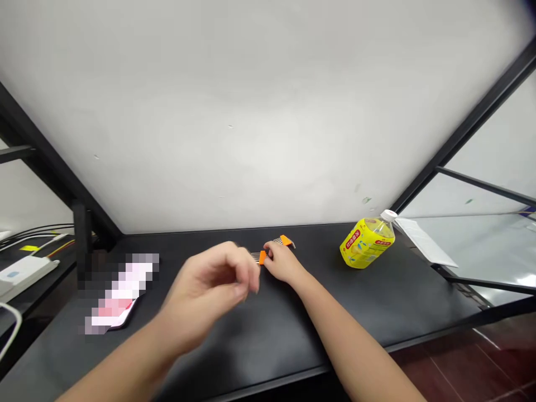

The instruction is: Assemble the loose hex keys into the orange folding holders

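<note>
My right hand [283, 263] rests on the black table [377, 301] near its far edge, fingers closed round a small orange-and-metal comb-like part [260, 257]. A second orange piece with thin metal teeth [285, 241] lies just behind that hand. My left hand [213, 287] hovers in front, slightly blurred, fingers curled loosely with thumb and forefinger close together and nothing visible in them.
A yellow plastic bottle with a white cap [368, 241] lies on its side at the right. A pixelated flat object [119, 293] lies at the left. A white paper [425, 241] sits by the black frame at right, and white devices with cables [23, 271] at far left.
</note>
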Demonstrator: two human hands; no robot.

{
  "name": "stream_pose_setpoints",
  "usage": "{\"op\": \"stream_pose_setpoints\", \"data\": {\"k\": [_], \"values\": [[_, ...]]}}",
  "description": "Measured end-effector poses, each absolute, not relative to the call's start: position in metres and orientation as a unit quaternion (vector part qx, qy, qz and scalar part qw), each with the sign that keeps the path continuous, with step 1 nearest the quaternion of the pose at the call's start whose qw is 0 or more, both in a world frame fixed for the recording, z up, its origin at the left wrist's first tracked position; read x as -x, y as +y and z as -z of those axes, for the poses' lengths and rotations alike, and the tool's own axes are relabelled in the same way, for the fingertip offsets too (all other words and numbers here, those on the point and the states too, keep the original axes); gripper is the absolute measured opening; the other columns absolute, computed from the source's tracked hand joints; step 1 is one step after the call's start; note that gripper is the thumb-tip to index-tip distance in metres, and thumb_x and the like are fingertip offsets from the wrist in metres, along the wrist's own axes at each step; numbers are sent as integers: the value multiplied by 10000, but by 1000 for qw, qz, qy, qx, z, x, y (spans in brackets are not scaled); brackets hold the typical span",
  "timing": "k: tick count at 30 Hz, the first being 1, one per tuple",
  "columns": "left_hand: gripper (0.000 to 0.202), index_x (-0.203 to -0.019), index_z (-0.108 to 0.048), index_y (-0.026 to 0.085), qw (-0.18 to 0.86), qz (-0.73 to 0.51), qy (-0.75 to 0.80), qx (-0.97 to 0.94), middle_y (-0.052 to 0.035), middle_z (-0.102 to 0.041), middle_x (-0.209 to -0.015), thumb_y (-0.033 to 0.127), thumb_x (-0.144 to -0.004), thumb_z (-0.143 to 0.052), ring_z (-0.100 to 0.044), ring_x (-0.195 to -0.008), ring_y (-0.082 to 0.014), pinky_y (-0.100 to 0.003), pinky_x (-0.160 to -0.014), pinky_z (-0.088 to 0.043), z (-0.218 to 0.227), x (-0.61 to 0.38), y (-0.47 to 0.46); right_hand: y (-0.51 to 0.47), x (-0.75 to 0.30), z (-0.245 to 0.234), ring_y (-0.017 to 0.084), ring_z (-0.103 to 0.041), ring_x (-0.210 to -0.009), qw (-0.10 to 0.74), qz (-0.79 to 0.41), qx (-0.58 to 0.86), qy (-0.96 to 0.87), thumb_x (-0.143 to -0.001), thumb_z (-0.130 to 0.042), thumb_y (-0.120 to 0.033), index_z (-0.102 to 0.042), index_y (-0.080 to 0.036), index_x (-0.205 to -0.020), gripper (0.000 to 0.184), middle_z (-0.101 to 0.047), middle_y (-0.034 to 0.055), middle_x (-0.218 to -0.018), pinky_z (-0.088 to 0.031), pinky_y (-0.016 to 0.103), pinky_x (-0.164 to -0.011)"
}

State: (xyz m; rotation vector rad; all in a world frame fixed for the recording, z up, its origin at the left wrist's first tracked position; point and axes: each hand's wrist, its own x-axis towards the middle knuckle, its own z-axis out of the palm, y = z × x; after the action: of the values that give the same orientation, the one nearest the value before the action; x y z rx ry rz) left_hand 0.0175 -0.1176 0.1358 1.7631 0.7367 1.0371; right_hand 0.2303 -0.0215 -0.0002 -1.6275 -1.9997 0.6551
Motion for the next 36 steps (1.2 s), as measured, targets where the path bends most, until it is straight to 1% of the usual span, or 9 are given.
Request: {"op": "stream_pose_setpoints", "data": {"k": [3, 6, 9, 13, 18, 22, 26, 29, 36], "values": [[117, -913, -641, 212, 318, -294, 447, -783, -52, -659, -872, 257, -819, -587, -608, -801, -222, -356, -740, -513, -101, -31, -76, -20, -234, -4, 153, -594, -769, 253, -272, 608, -701, -856, -558, -121, -672, -169, -1057, 237, -694, 38, -877, -442, 274, -738], [359, -1129, -662, 202, 187, -206, 489, -827, -116, -661, -1146, 299, -784, -663, -606, -1072, -318, -449, -931, -516, -56, -40, -45, -21, -237, -5, 146, -600, -743, 265, -309, 596, -692, -846, -579, -128, -681, -181, -1003, 195, -703, 26, -859, -452, 275, -730], [463, -1287, -625, 237, 157, -159, 498, -838, -120, -623, -1267, 389, -851, -650, -572, -1148, -332, -476, -978, -495, -26, -42, -32, -25, -237, -3, 143, -613, -748, 269, -335, 562, -706, -832, -585, -121, -678, -190, -1008, 210, -712, 22, -883, -461, 272, -716], [330, -1197, -693, 283, 138, -127, 492, -850, -89, -628, -1205, 425, -912, -607, -565, -1092, -299, -447, -940, -488, -13, -36, -24, -25, -237, -2, 139, -607, -742, 272, -331, 515, -743, -867, -549, -132, -674, -206, -1009, 203, -699, 9, -878, -463, 266, -692], [329, -1213, -708, 305, 130, -147, 520, -832, -82, -624, -1174, 429, -937, -579, -555, -1079, -281, -426, -944, -480, -5, -18, -10, -8, -268, -2, 234, -576, -1096, 310, -134, 621, -707, -894, -547, -140, -706, -177, -1128, 285, -660, 104, -1198, -459, 356, -971], [330, -1219, -705, 293, 96, -146, 551, -816, -95, -623, -1198, 394, -954, -537, -546, -1116, -304, -466, -944, -476, 0, -9, 0, 2, -292, 7, 292, -497, -1247, 221, -132, 649, -716, -848, -592, -117, -656, -212, -1330, 495, -563, 99, -1423, -425, 377, -1034], [356, -1262, -666, 257, 54, -185, 561, -805, -111, -622, -1254, 268, -941, -513, -518, -1192, -327, -500, -954, -476, -2, -8, -1, 3, -287, 14, 226, -575, -1124, 208, -161, 628, -732, -867, -513, -62, -700, -207, -1251, 450, -642, 88, -1267, -451, 304, -955], [348, -1250, -653, 206, 50, -235, 506, -828, -113, -632, -1240, 212, -944, -487, -549, -1148, -281, -455, -988, -491, -8, -13, -11, 0, -272, 11, 176, -615, -939, 223, -177, 618, -733, -842, -549, -80, -730, -190, -1163, 385, -667, 80, -1107, -461, 267, -861], [463, -1363, -573, 228, 82, -206, 425, -877, -106, -639, -1281, 308, -911, -638, -584, -1181, -295, -442, -1004, -499, -9, -37, -35, -18, -243, -4, 149, -621, -802, 285, -282, 568, -719, -810, -603, -162, -779, -206, -970, 242, -725, 31, -929, -455, 256, -748]]}}
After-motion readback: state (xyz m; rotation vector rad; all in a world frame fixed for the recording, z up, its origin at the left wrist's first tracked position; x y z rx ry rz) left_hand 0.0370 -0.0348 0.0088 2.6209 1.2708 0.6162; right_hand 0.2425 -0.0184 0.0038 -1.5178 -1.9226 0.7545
